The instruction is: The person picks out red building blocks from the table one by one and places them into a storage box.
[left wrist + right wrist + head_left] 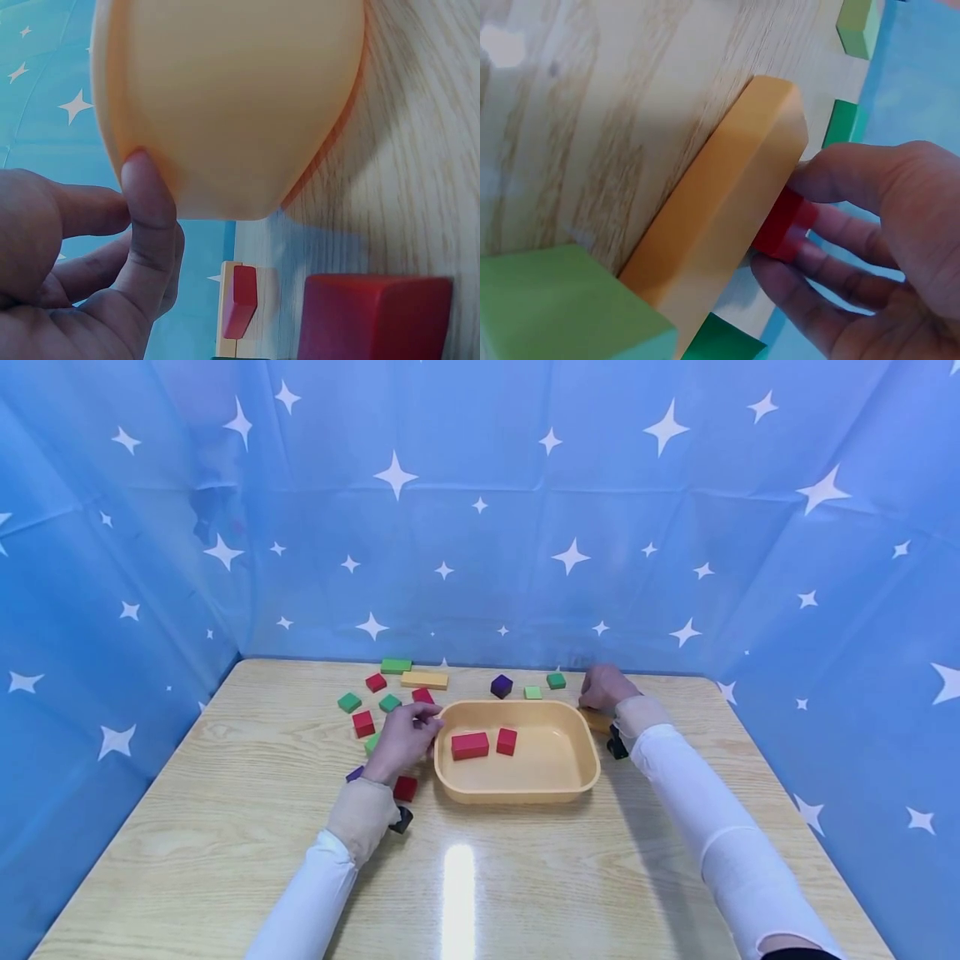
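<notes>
A tan plastic tray (517,797) sits mid-table with a long red block (469,747) and a red cube (506,742) inside. My left hand (405,739) pinches the tray's left rim between thumb and fingers. Beyond the tray's right end, my right hand (604,687) holds a small red block (782,225) between thumb and fingers, as the right wrist view shows. That block lies right beside a long orange block (712,195); in the head view the hand hides it. A light green block (562,307) is close by in the right wrist view.
Left of the tray lie several blocks, among them a red cube (363,723), a green block (349,702) and a yellow block (424,680). Behind it are a purple block (502,686) and a green block (556,681). A blue starry curtain (480,527) borders the table.
</notes>
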Demonstrator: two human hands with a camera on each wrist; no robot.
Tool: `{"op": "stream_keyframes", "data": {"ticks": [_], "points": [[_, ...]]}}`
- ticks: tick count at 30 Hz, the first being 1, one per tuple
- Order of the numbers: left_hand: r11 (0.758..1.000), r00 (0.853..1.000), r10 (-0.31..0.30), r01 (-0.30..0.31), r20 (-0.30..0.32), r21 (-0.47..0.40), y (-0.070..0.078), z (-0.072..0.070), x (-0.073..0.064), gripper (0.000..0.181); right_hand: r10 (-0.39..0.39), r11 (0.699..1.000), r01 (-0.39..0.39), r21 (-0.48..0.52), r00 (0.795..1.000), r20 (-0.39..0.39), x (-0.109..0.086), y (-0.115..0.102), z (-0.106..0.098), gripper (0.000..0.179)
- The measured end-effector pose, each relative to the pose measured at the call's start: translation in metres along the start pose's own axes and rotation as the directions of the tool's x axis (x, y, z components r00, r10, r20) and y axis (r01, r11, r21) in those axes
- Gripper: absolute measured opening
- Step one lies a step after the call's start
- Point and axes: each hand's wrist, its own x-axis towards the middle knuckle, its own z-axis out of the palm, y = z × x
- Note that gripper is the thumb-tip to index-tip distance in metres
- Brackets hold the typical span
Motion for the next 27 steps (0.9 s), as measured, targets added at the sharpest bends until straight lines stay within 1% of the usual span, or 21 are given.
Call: {"op": "stream_keyframes", "data": {"ticks": [6, 12, 16, 22, 27], "points": [[1.0, 1.0, 0.011, -0.011, -0.003, 0.001, -0.001, -0.001, 0.0, 0.03, -0.023, 0.999, 0.024, 0.032, 0.999, -0.029, -0.001, 0.002, 0.001, 0.018], [1.0, 1.0, 0.012, -0.012, 0.001, 0.005, -0.002, 0.0, 0.001, 0.03, -0.053, 0.997, 0.056, 0.048, 0.997, -0.063, -0.007, 0.0, -0.002, 0.017], [1.0, 1.0, 0.02, -0.02, -0.003, 0.009, -0.002, 0.0, 0.001, 0.03, -0.069, 0.995, 0.074, 0.067, 0.994, -0.08, -0.012, -0.004, -0.008, 0.012], [1.0, 1.0, 0.021, -0.021, -0.002, 0.014, -0.003, 0.0, 0.002, 0.029, -0.127, 0.989, 0.135, 0.061, 0.984, -0.125, -0.019, -0.013, -0.014, 0.007], [1.0, 1.0, 0.016, -0.016, -0.006, 0.013, -0.002, 0.0, 0.001, 0.03, -0.167, 0.984, 0.174, 0.031, 0.975, -0.145, -0.027, -0.024, -0.018, 0.01]]}}
